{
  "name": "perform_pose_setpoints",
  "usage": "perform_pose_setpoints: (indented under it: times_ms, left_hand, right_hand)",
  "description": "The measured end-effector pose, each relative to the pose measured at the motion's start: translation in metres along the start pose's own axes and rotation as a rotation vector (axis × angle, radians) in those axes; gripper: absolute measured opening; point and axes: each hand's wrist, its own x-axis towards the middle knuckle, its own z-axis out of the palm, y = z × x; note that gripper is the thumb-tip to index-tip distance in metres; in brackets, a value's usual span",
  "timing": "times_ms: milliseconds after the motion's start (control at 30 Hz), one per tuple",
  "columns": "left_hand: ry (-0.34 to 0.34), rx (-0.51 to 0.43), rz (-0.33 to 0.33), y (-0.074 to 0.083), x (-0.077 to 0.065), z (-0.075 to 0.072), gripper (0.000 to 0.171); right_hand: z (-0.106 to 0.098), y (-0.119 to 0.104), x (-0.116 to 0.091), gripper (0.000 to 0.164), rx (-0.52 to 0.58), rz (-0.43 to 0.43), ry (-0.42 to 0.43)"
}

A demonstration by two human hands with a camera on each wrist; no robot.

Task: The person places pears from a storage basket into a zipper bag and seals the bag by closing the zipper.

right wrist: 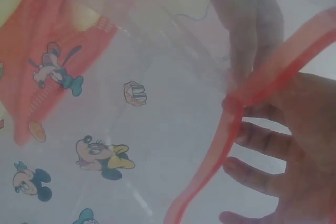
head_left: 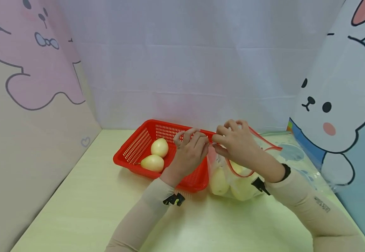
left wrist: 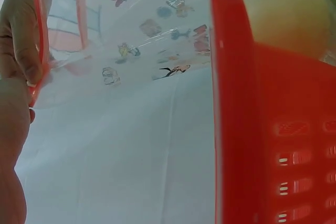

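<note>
A clear plastic bag point(head_left: 212, 161) with red strips along its mouth stands on the table with several pale yellow pears point(head_left: 219, 182) inside. My right hand point(head_left: 237, 141) pinches the red-edged mouth near its left corner. Close beside it, my left hand point(head_left: 190, 150) holds the same corner with its fingertips, over the right rim of a red basket point(head_left: 132, 168). Two pears point(head_left: 152, 163) lie in this basket. Cartoon prints cover the bag point(right wrist: 131, 145) in the right wrist view. In the left wrist view, the red strip point(left wrist: 39, 40) runs to the fingertips, which partly hide each other.
To the right behind the bag lies clear plastic with bluish print point(head_left: 290, 154). A white curtain point(head_left: 185, 70) hangs behind the pale table point(head_left: 84, 210). Panels with cartoon animals flank both sides. The basket touches or nearly touches the bag.
</note>
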Motion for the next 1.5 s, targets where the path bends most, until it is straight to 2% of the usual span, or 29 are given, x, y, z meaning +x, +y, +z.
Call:
perform_pose_setpoints:
  times_ms: [367,567,967,1300,1500]
  left_hand:
    - [0.033,-0.004,-0.020,-0.008,-0.007,0.002,0.012]
    - [0.039,0.001,-0.019,-0.011,-0.010,0.003,0.008]
    - [0.033,-0.065,-0.048,-0.016,-0.017,0.002,0.006]
    - [0.033,-0.069,-0.056,-0.017,-0.022,0.003,0.009]
    - [0.035,-0.075,-0.054,-0.017,-0.022,0.002,0.010]
  right_hand:
    - [-0.005,0.007,-0.007,0.017,-0.015,0.001,-0.051]
    - [-0.008,0.009,-0.011,0.018,-0.022,-0.014,-0.030]
    - [-0.016,0.018,-0.021,0.019,-0.019,0.004,-0.058]
    - [-0.020,0.024,-0.040,0.021,-0.011,0.026,-0.005]
    - [-0.021,0.029,-0.055,0.007,-0.047,0.020,0.038]
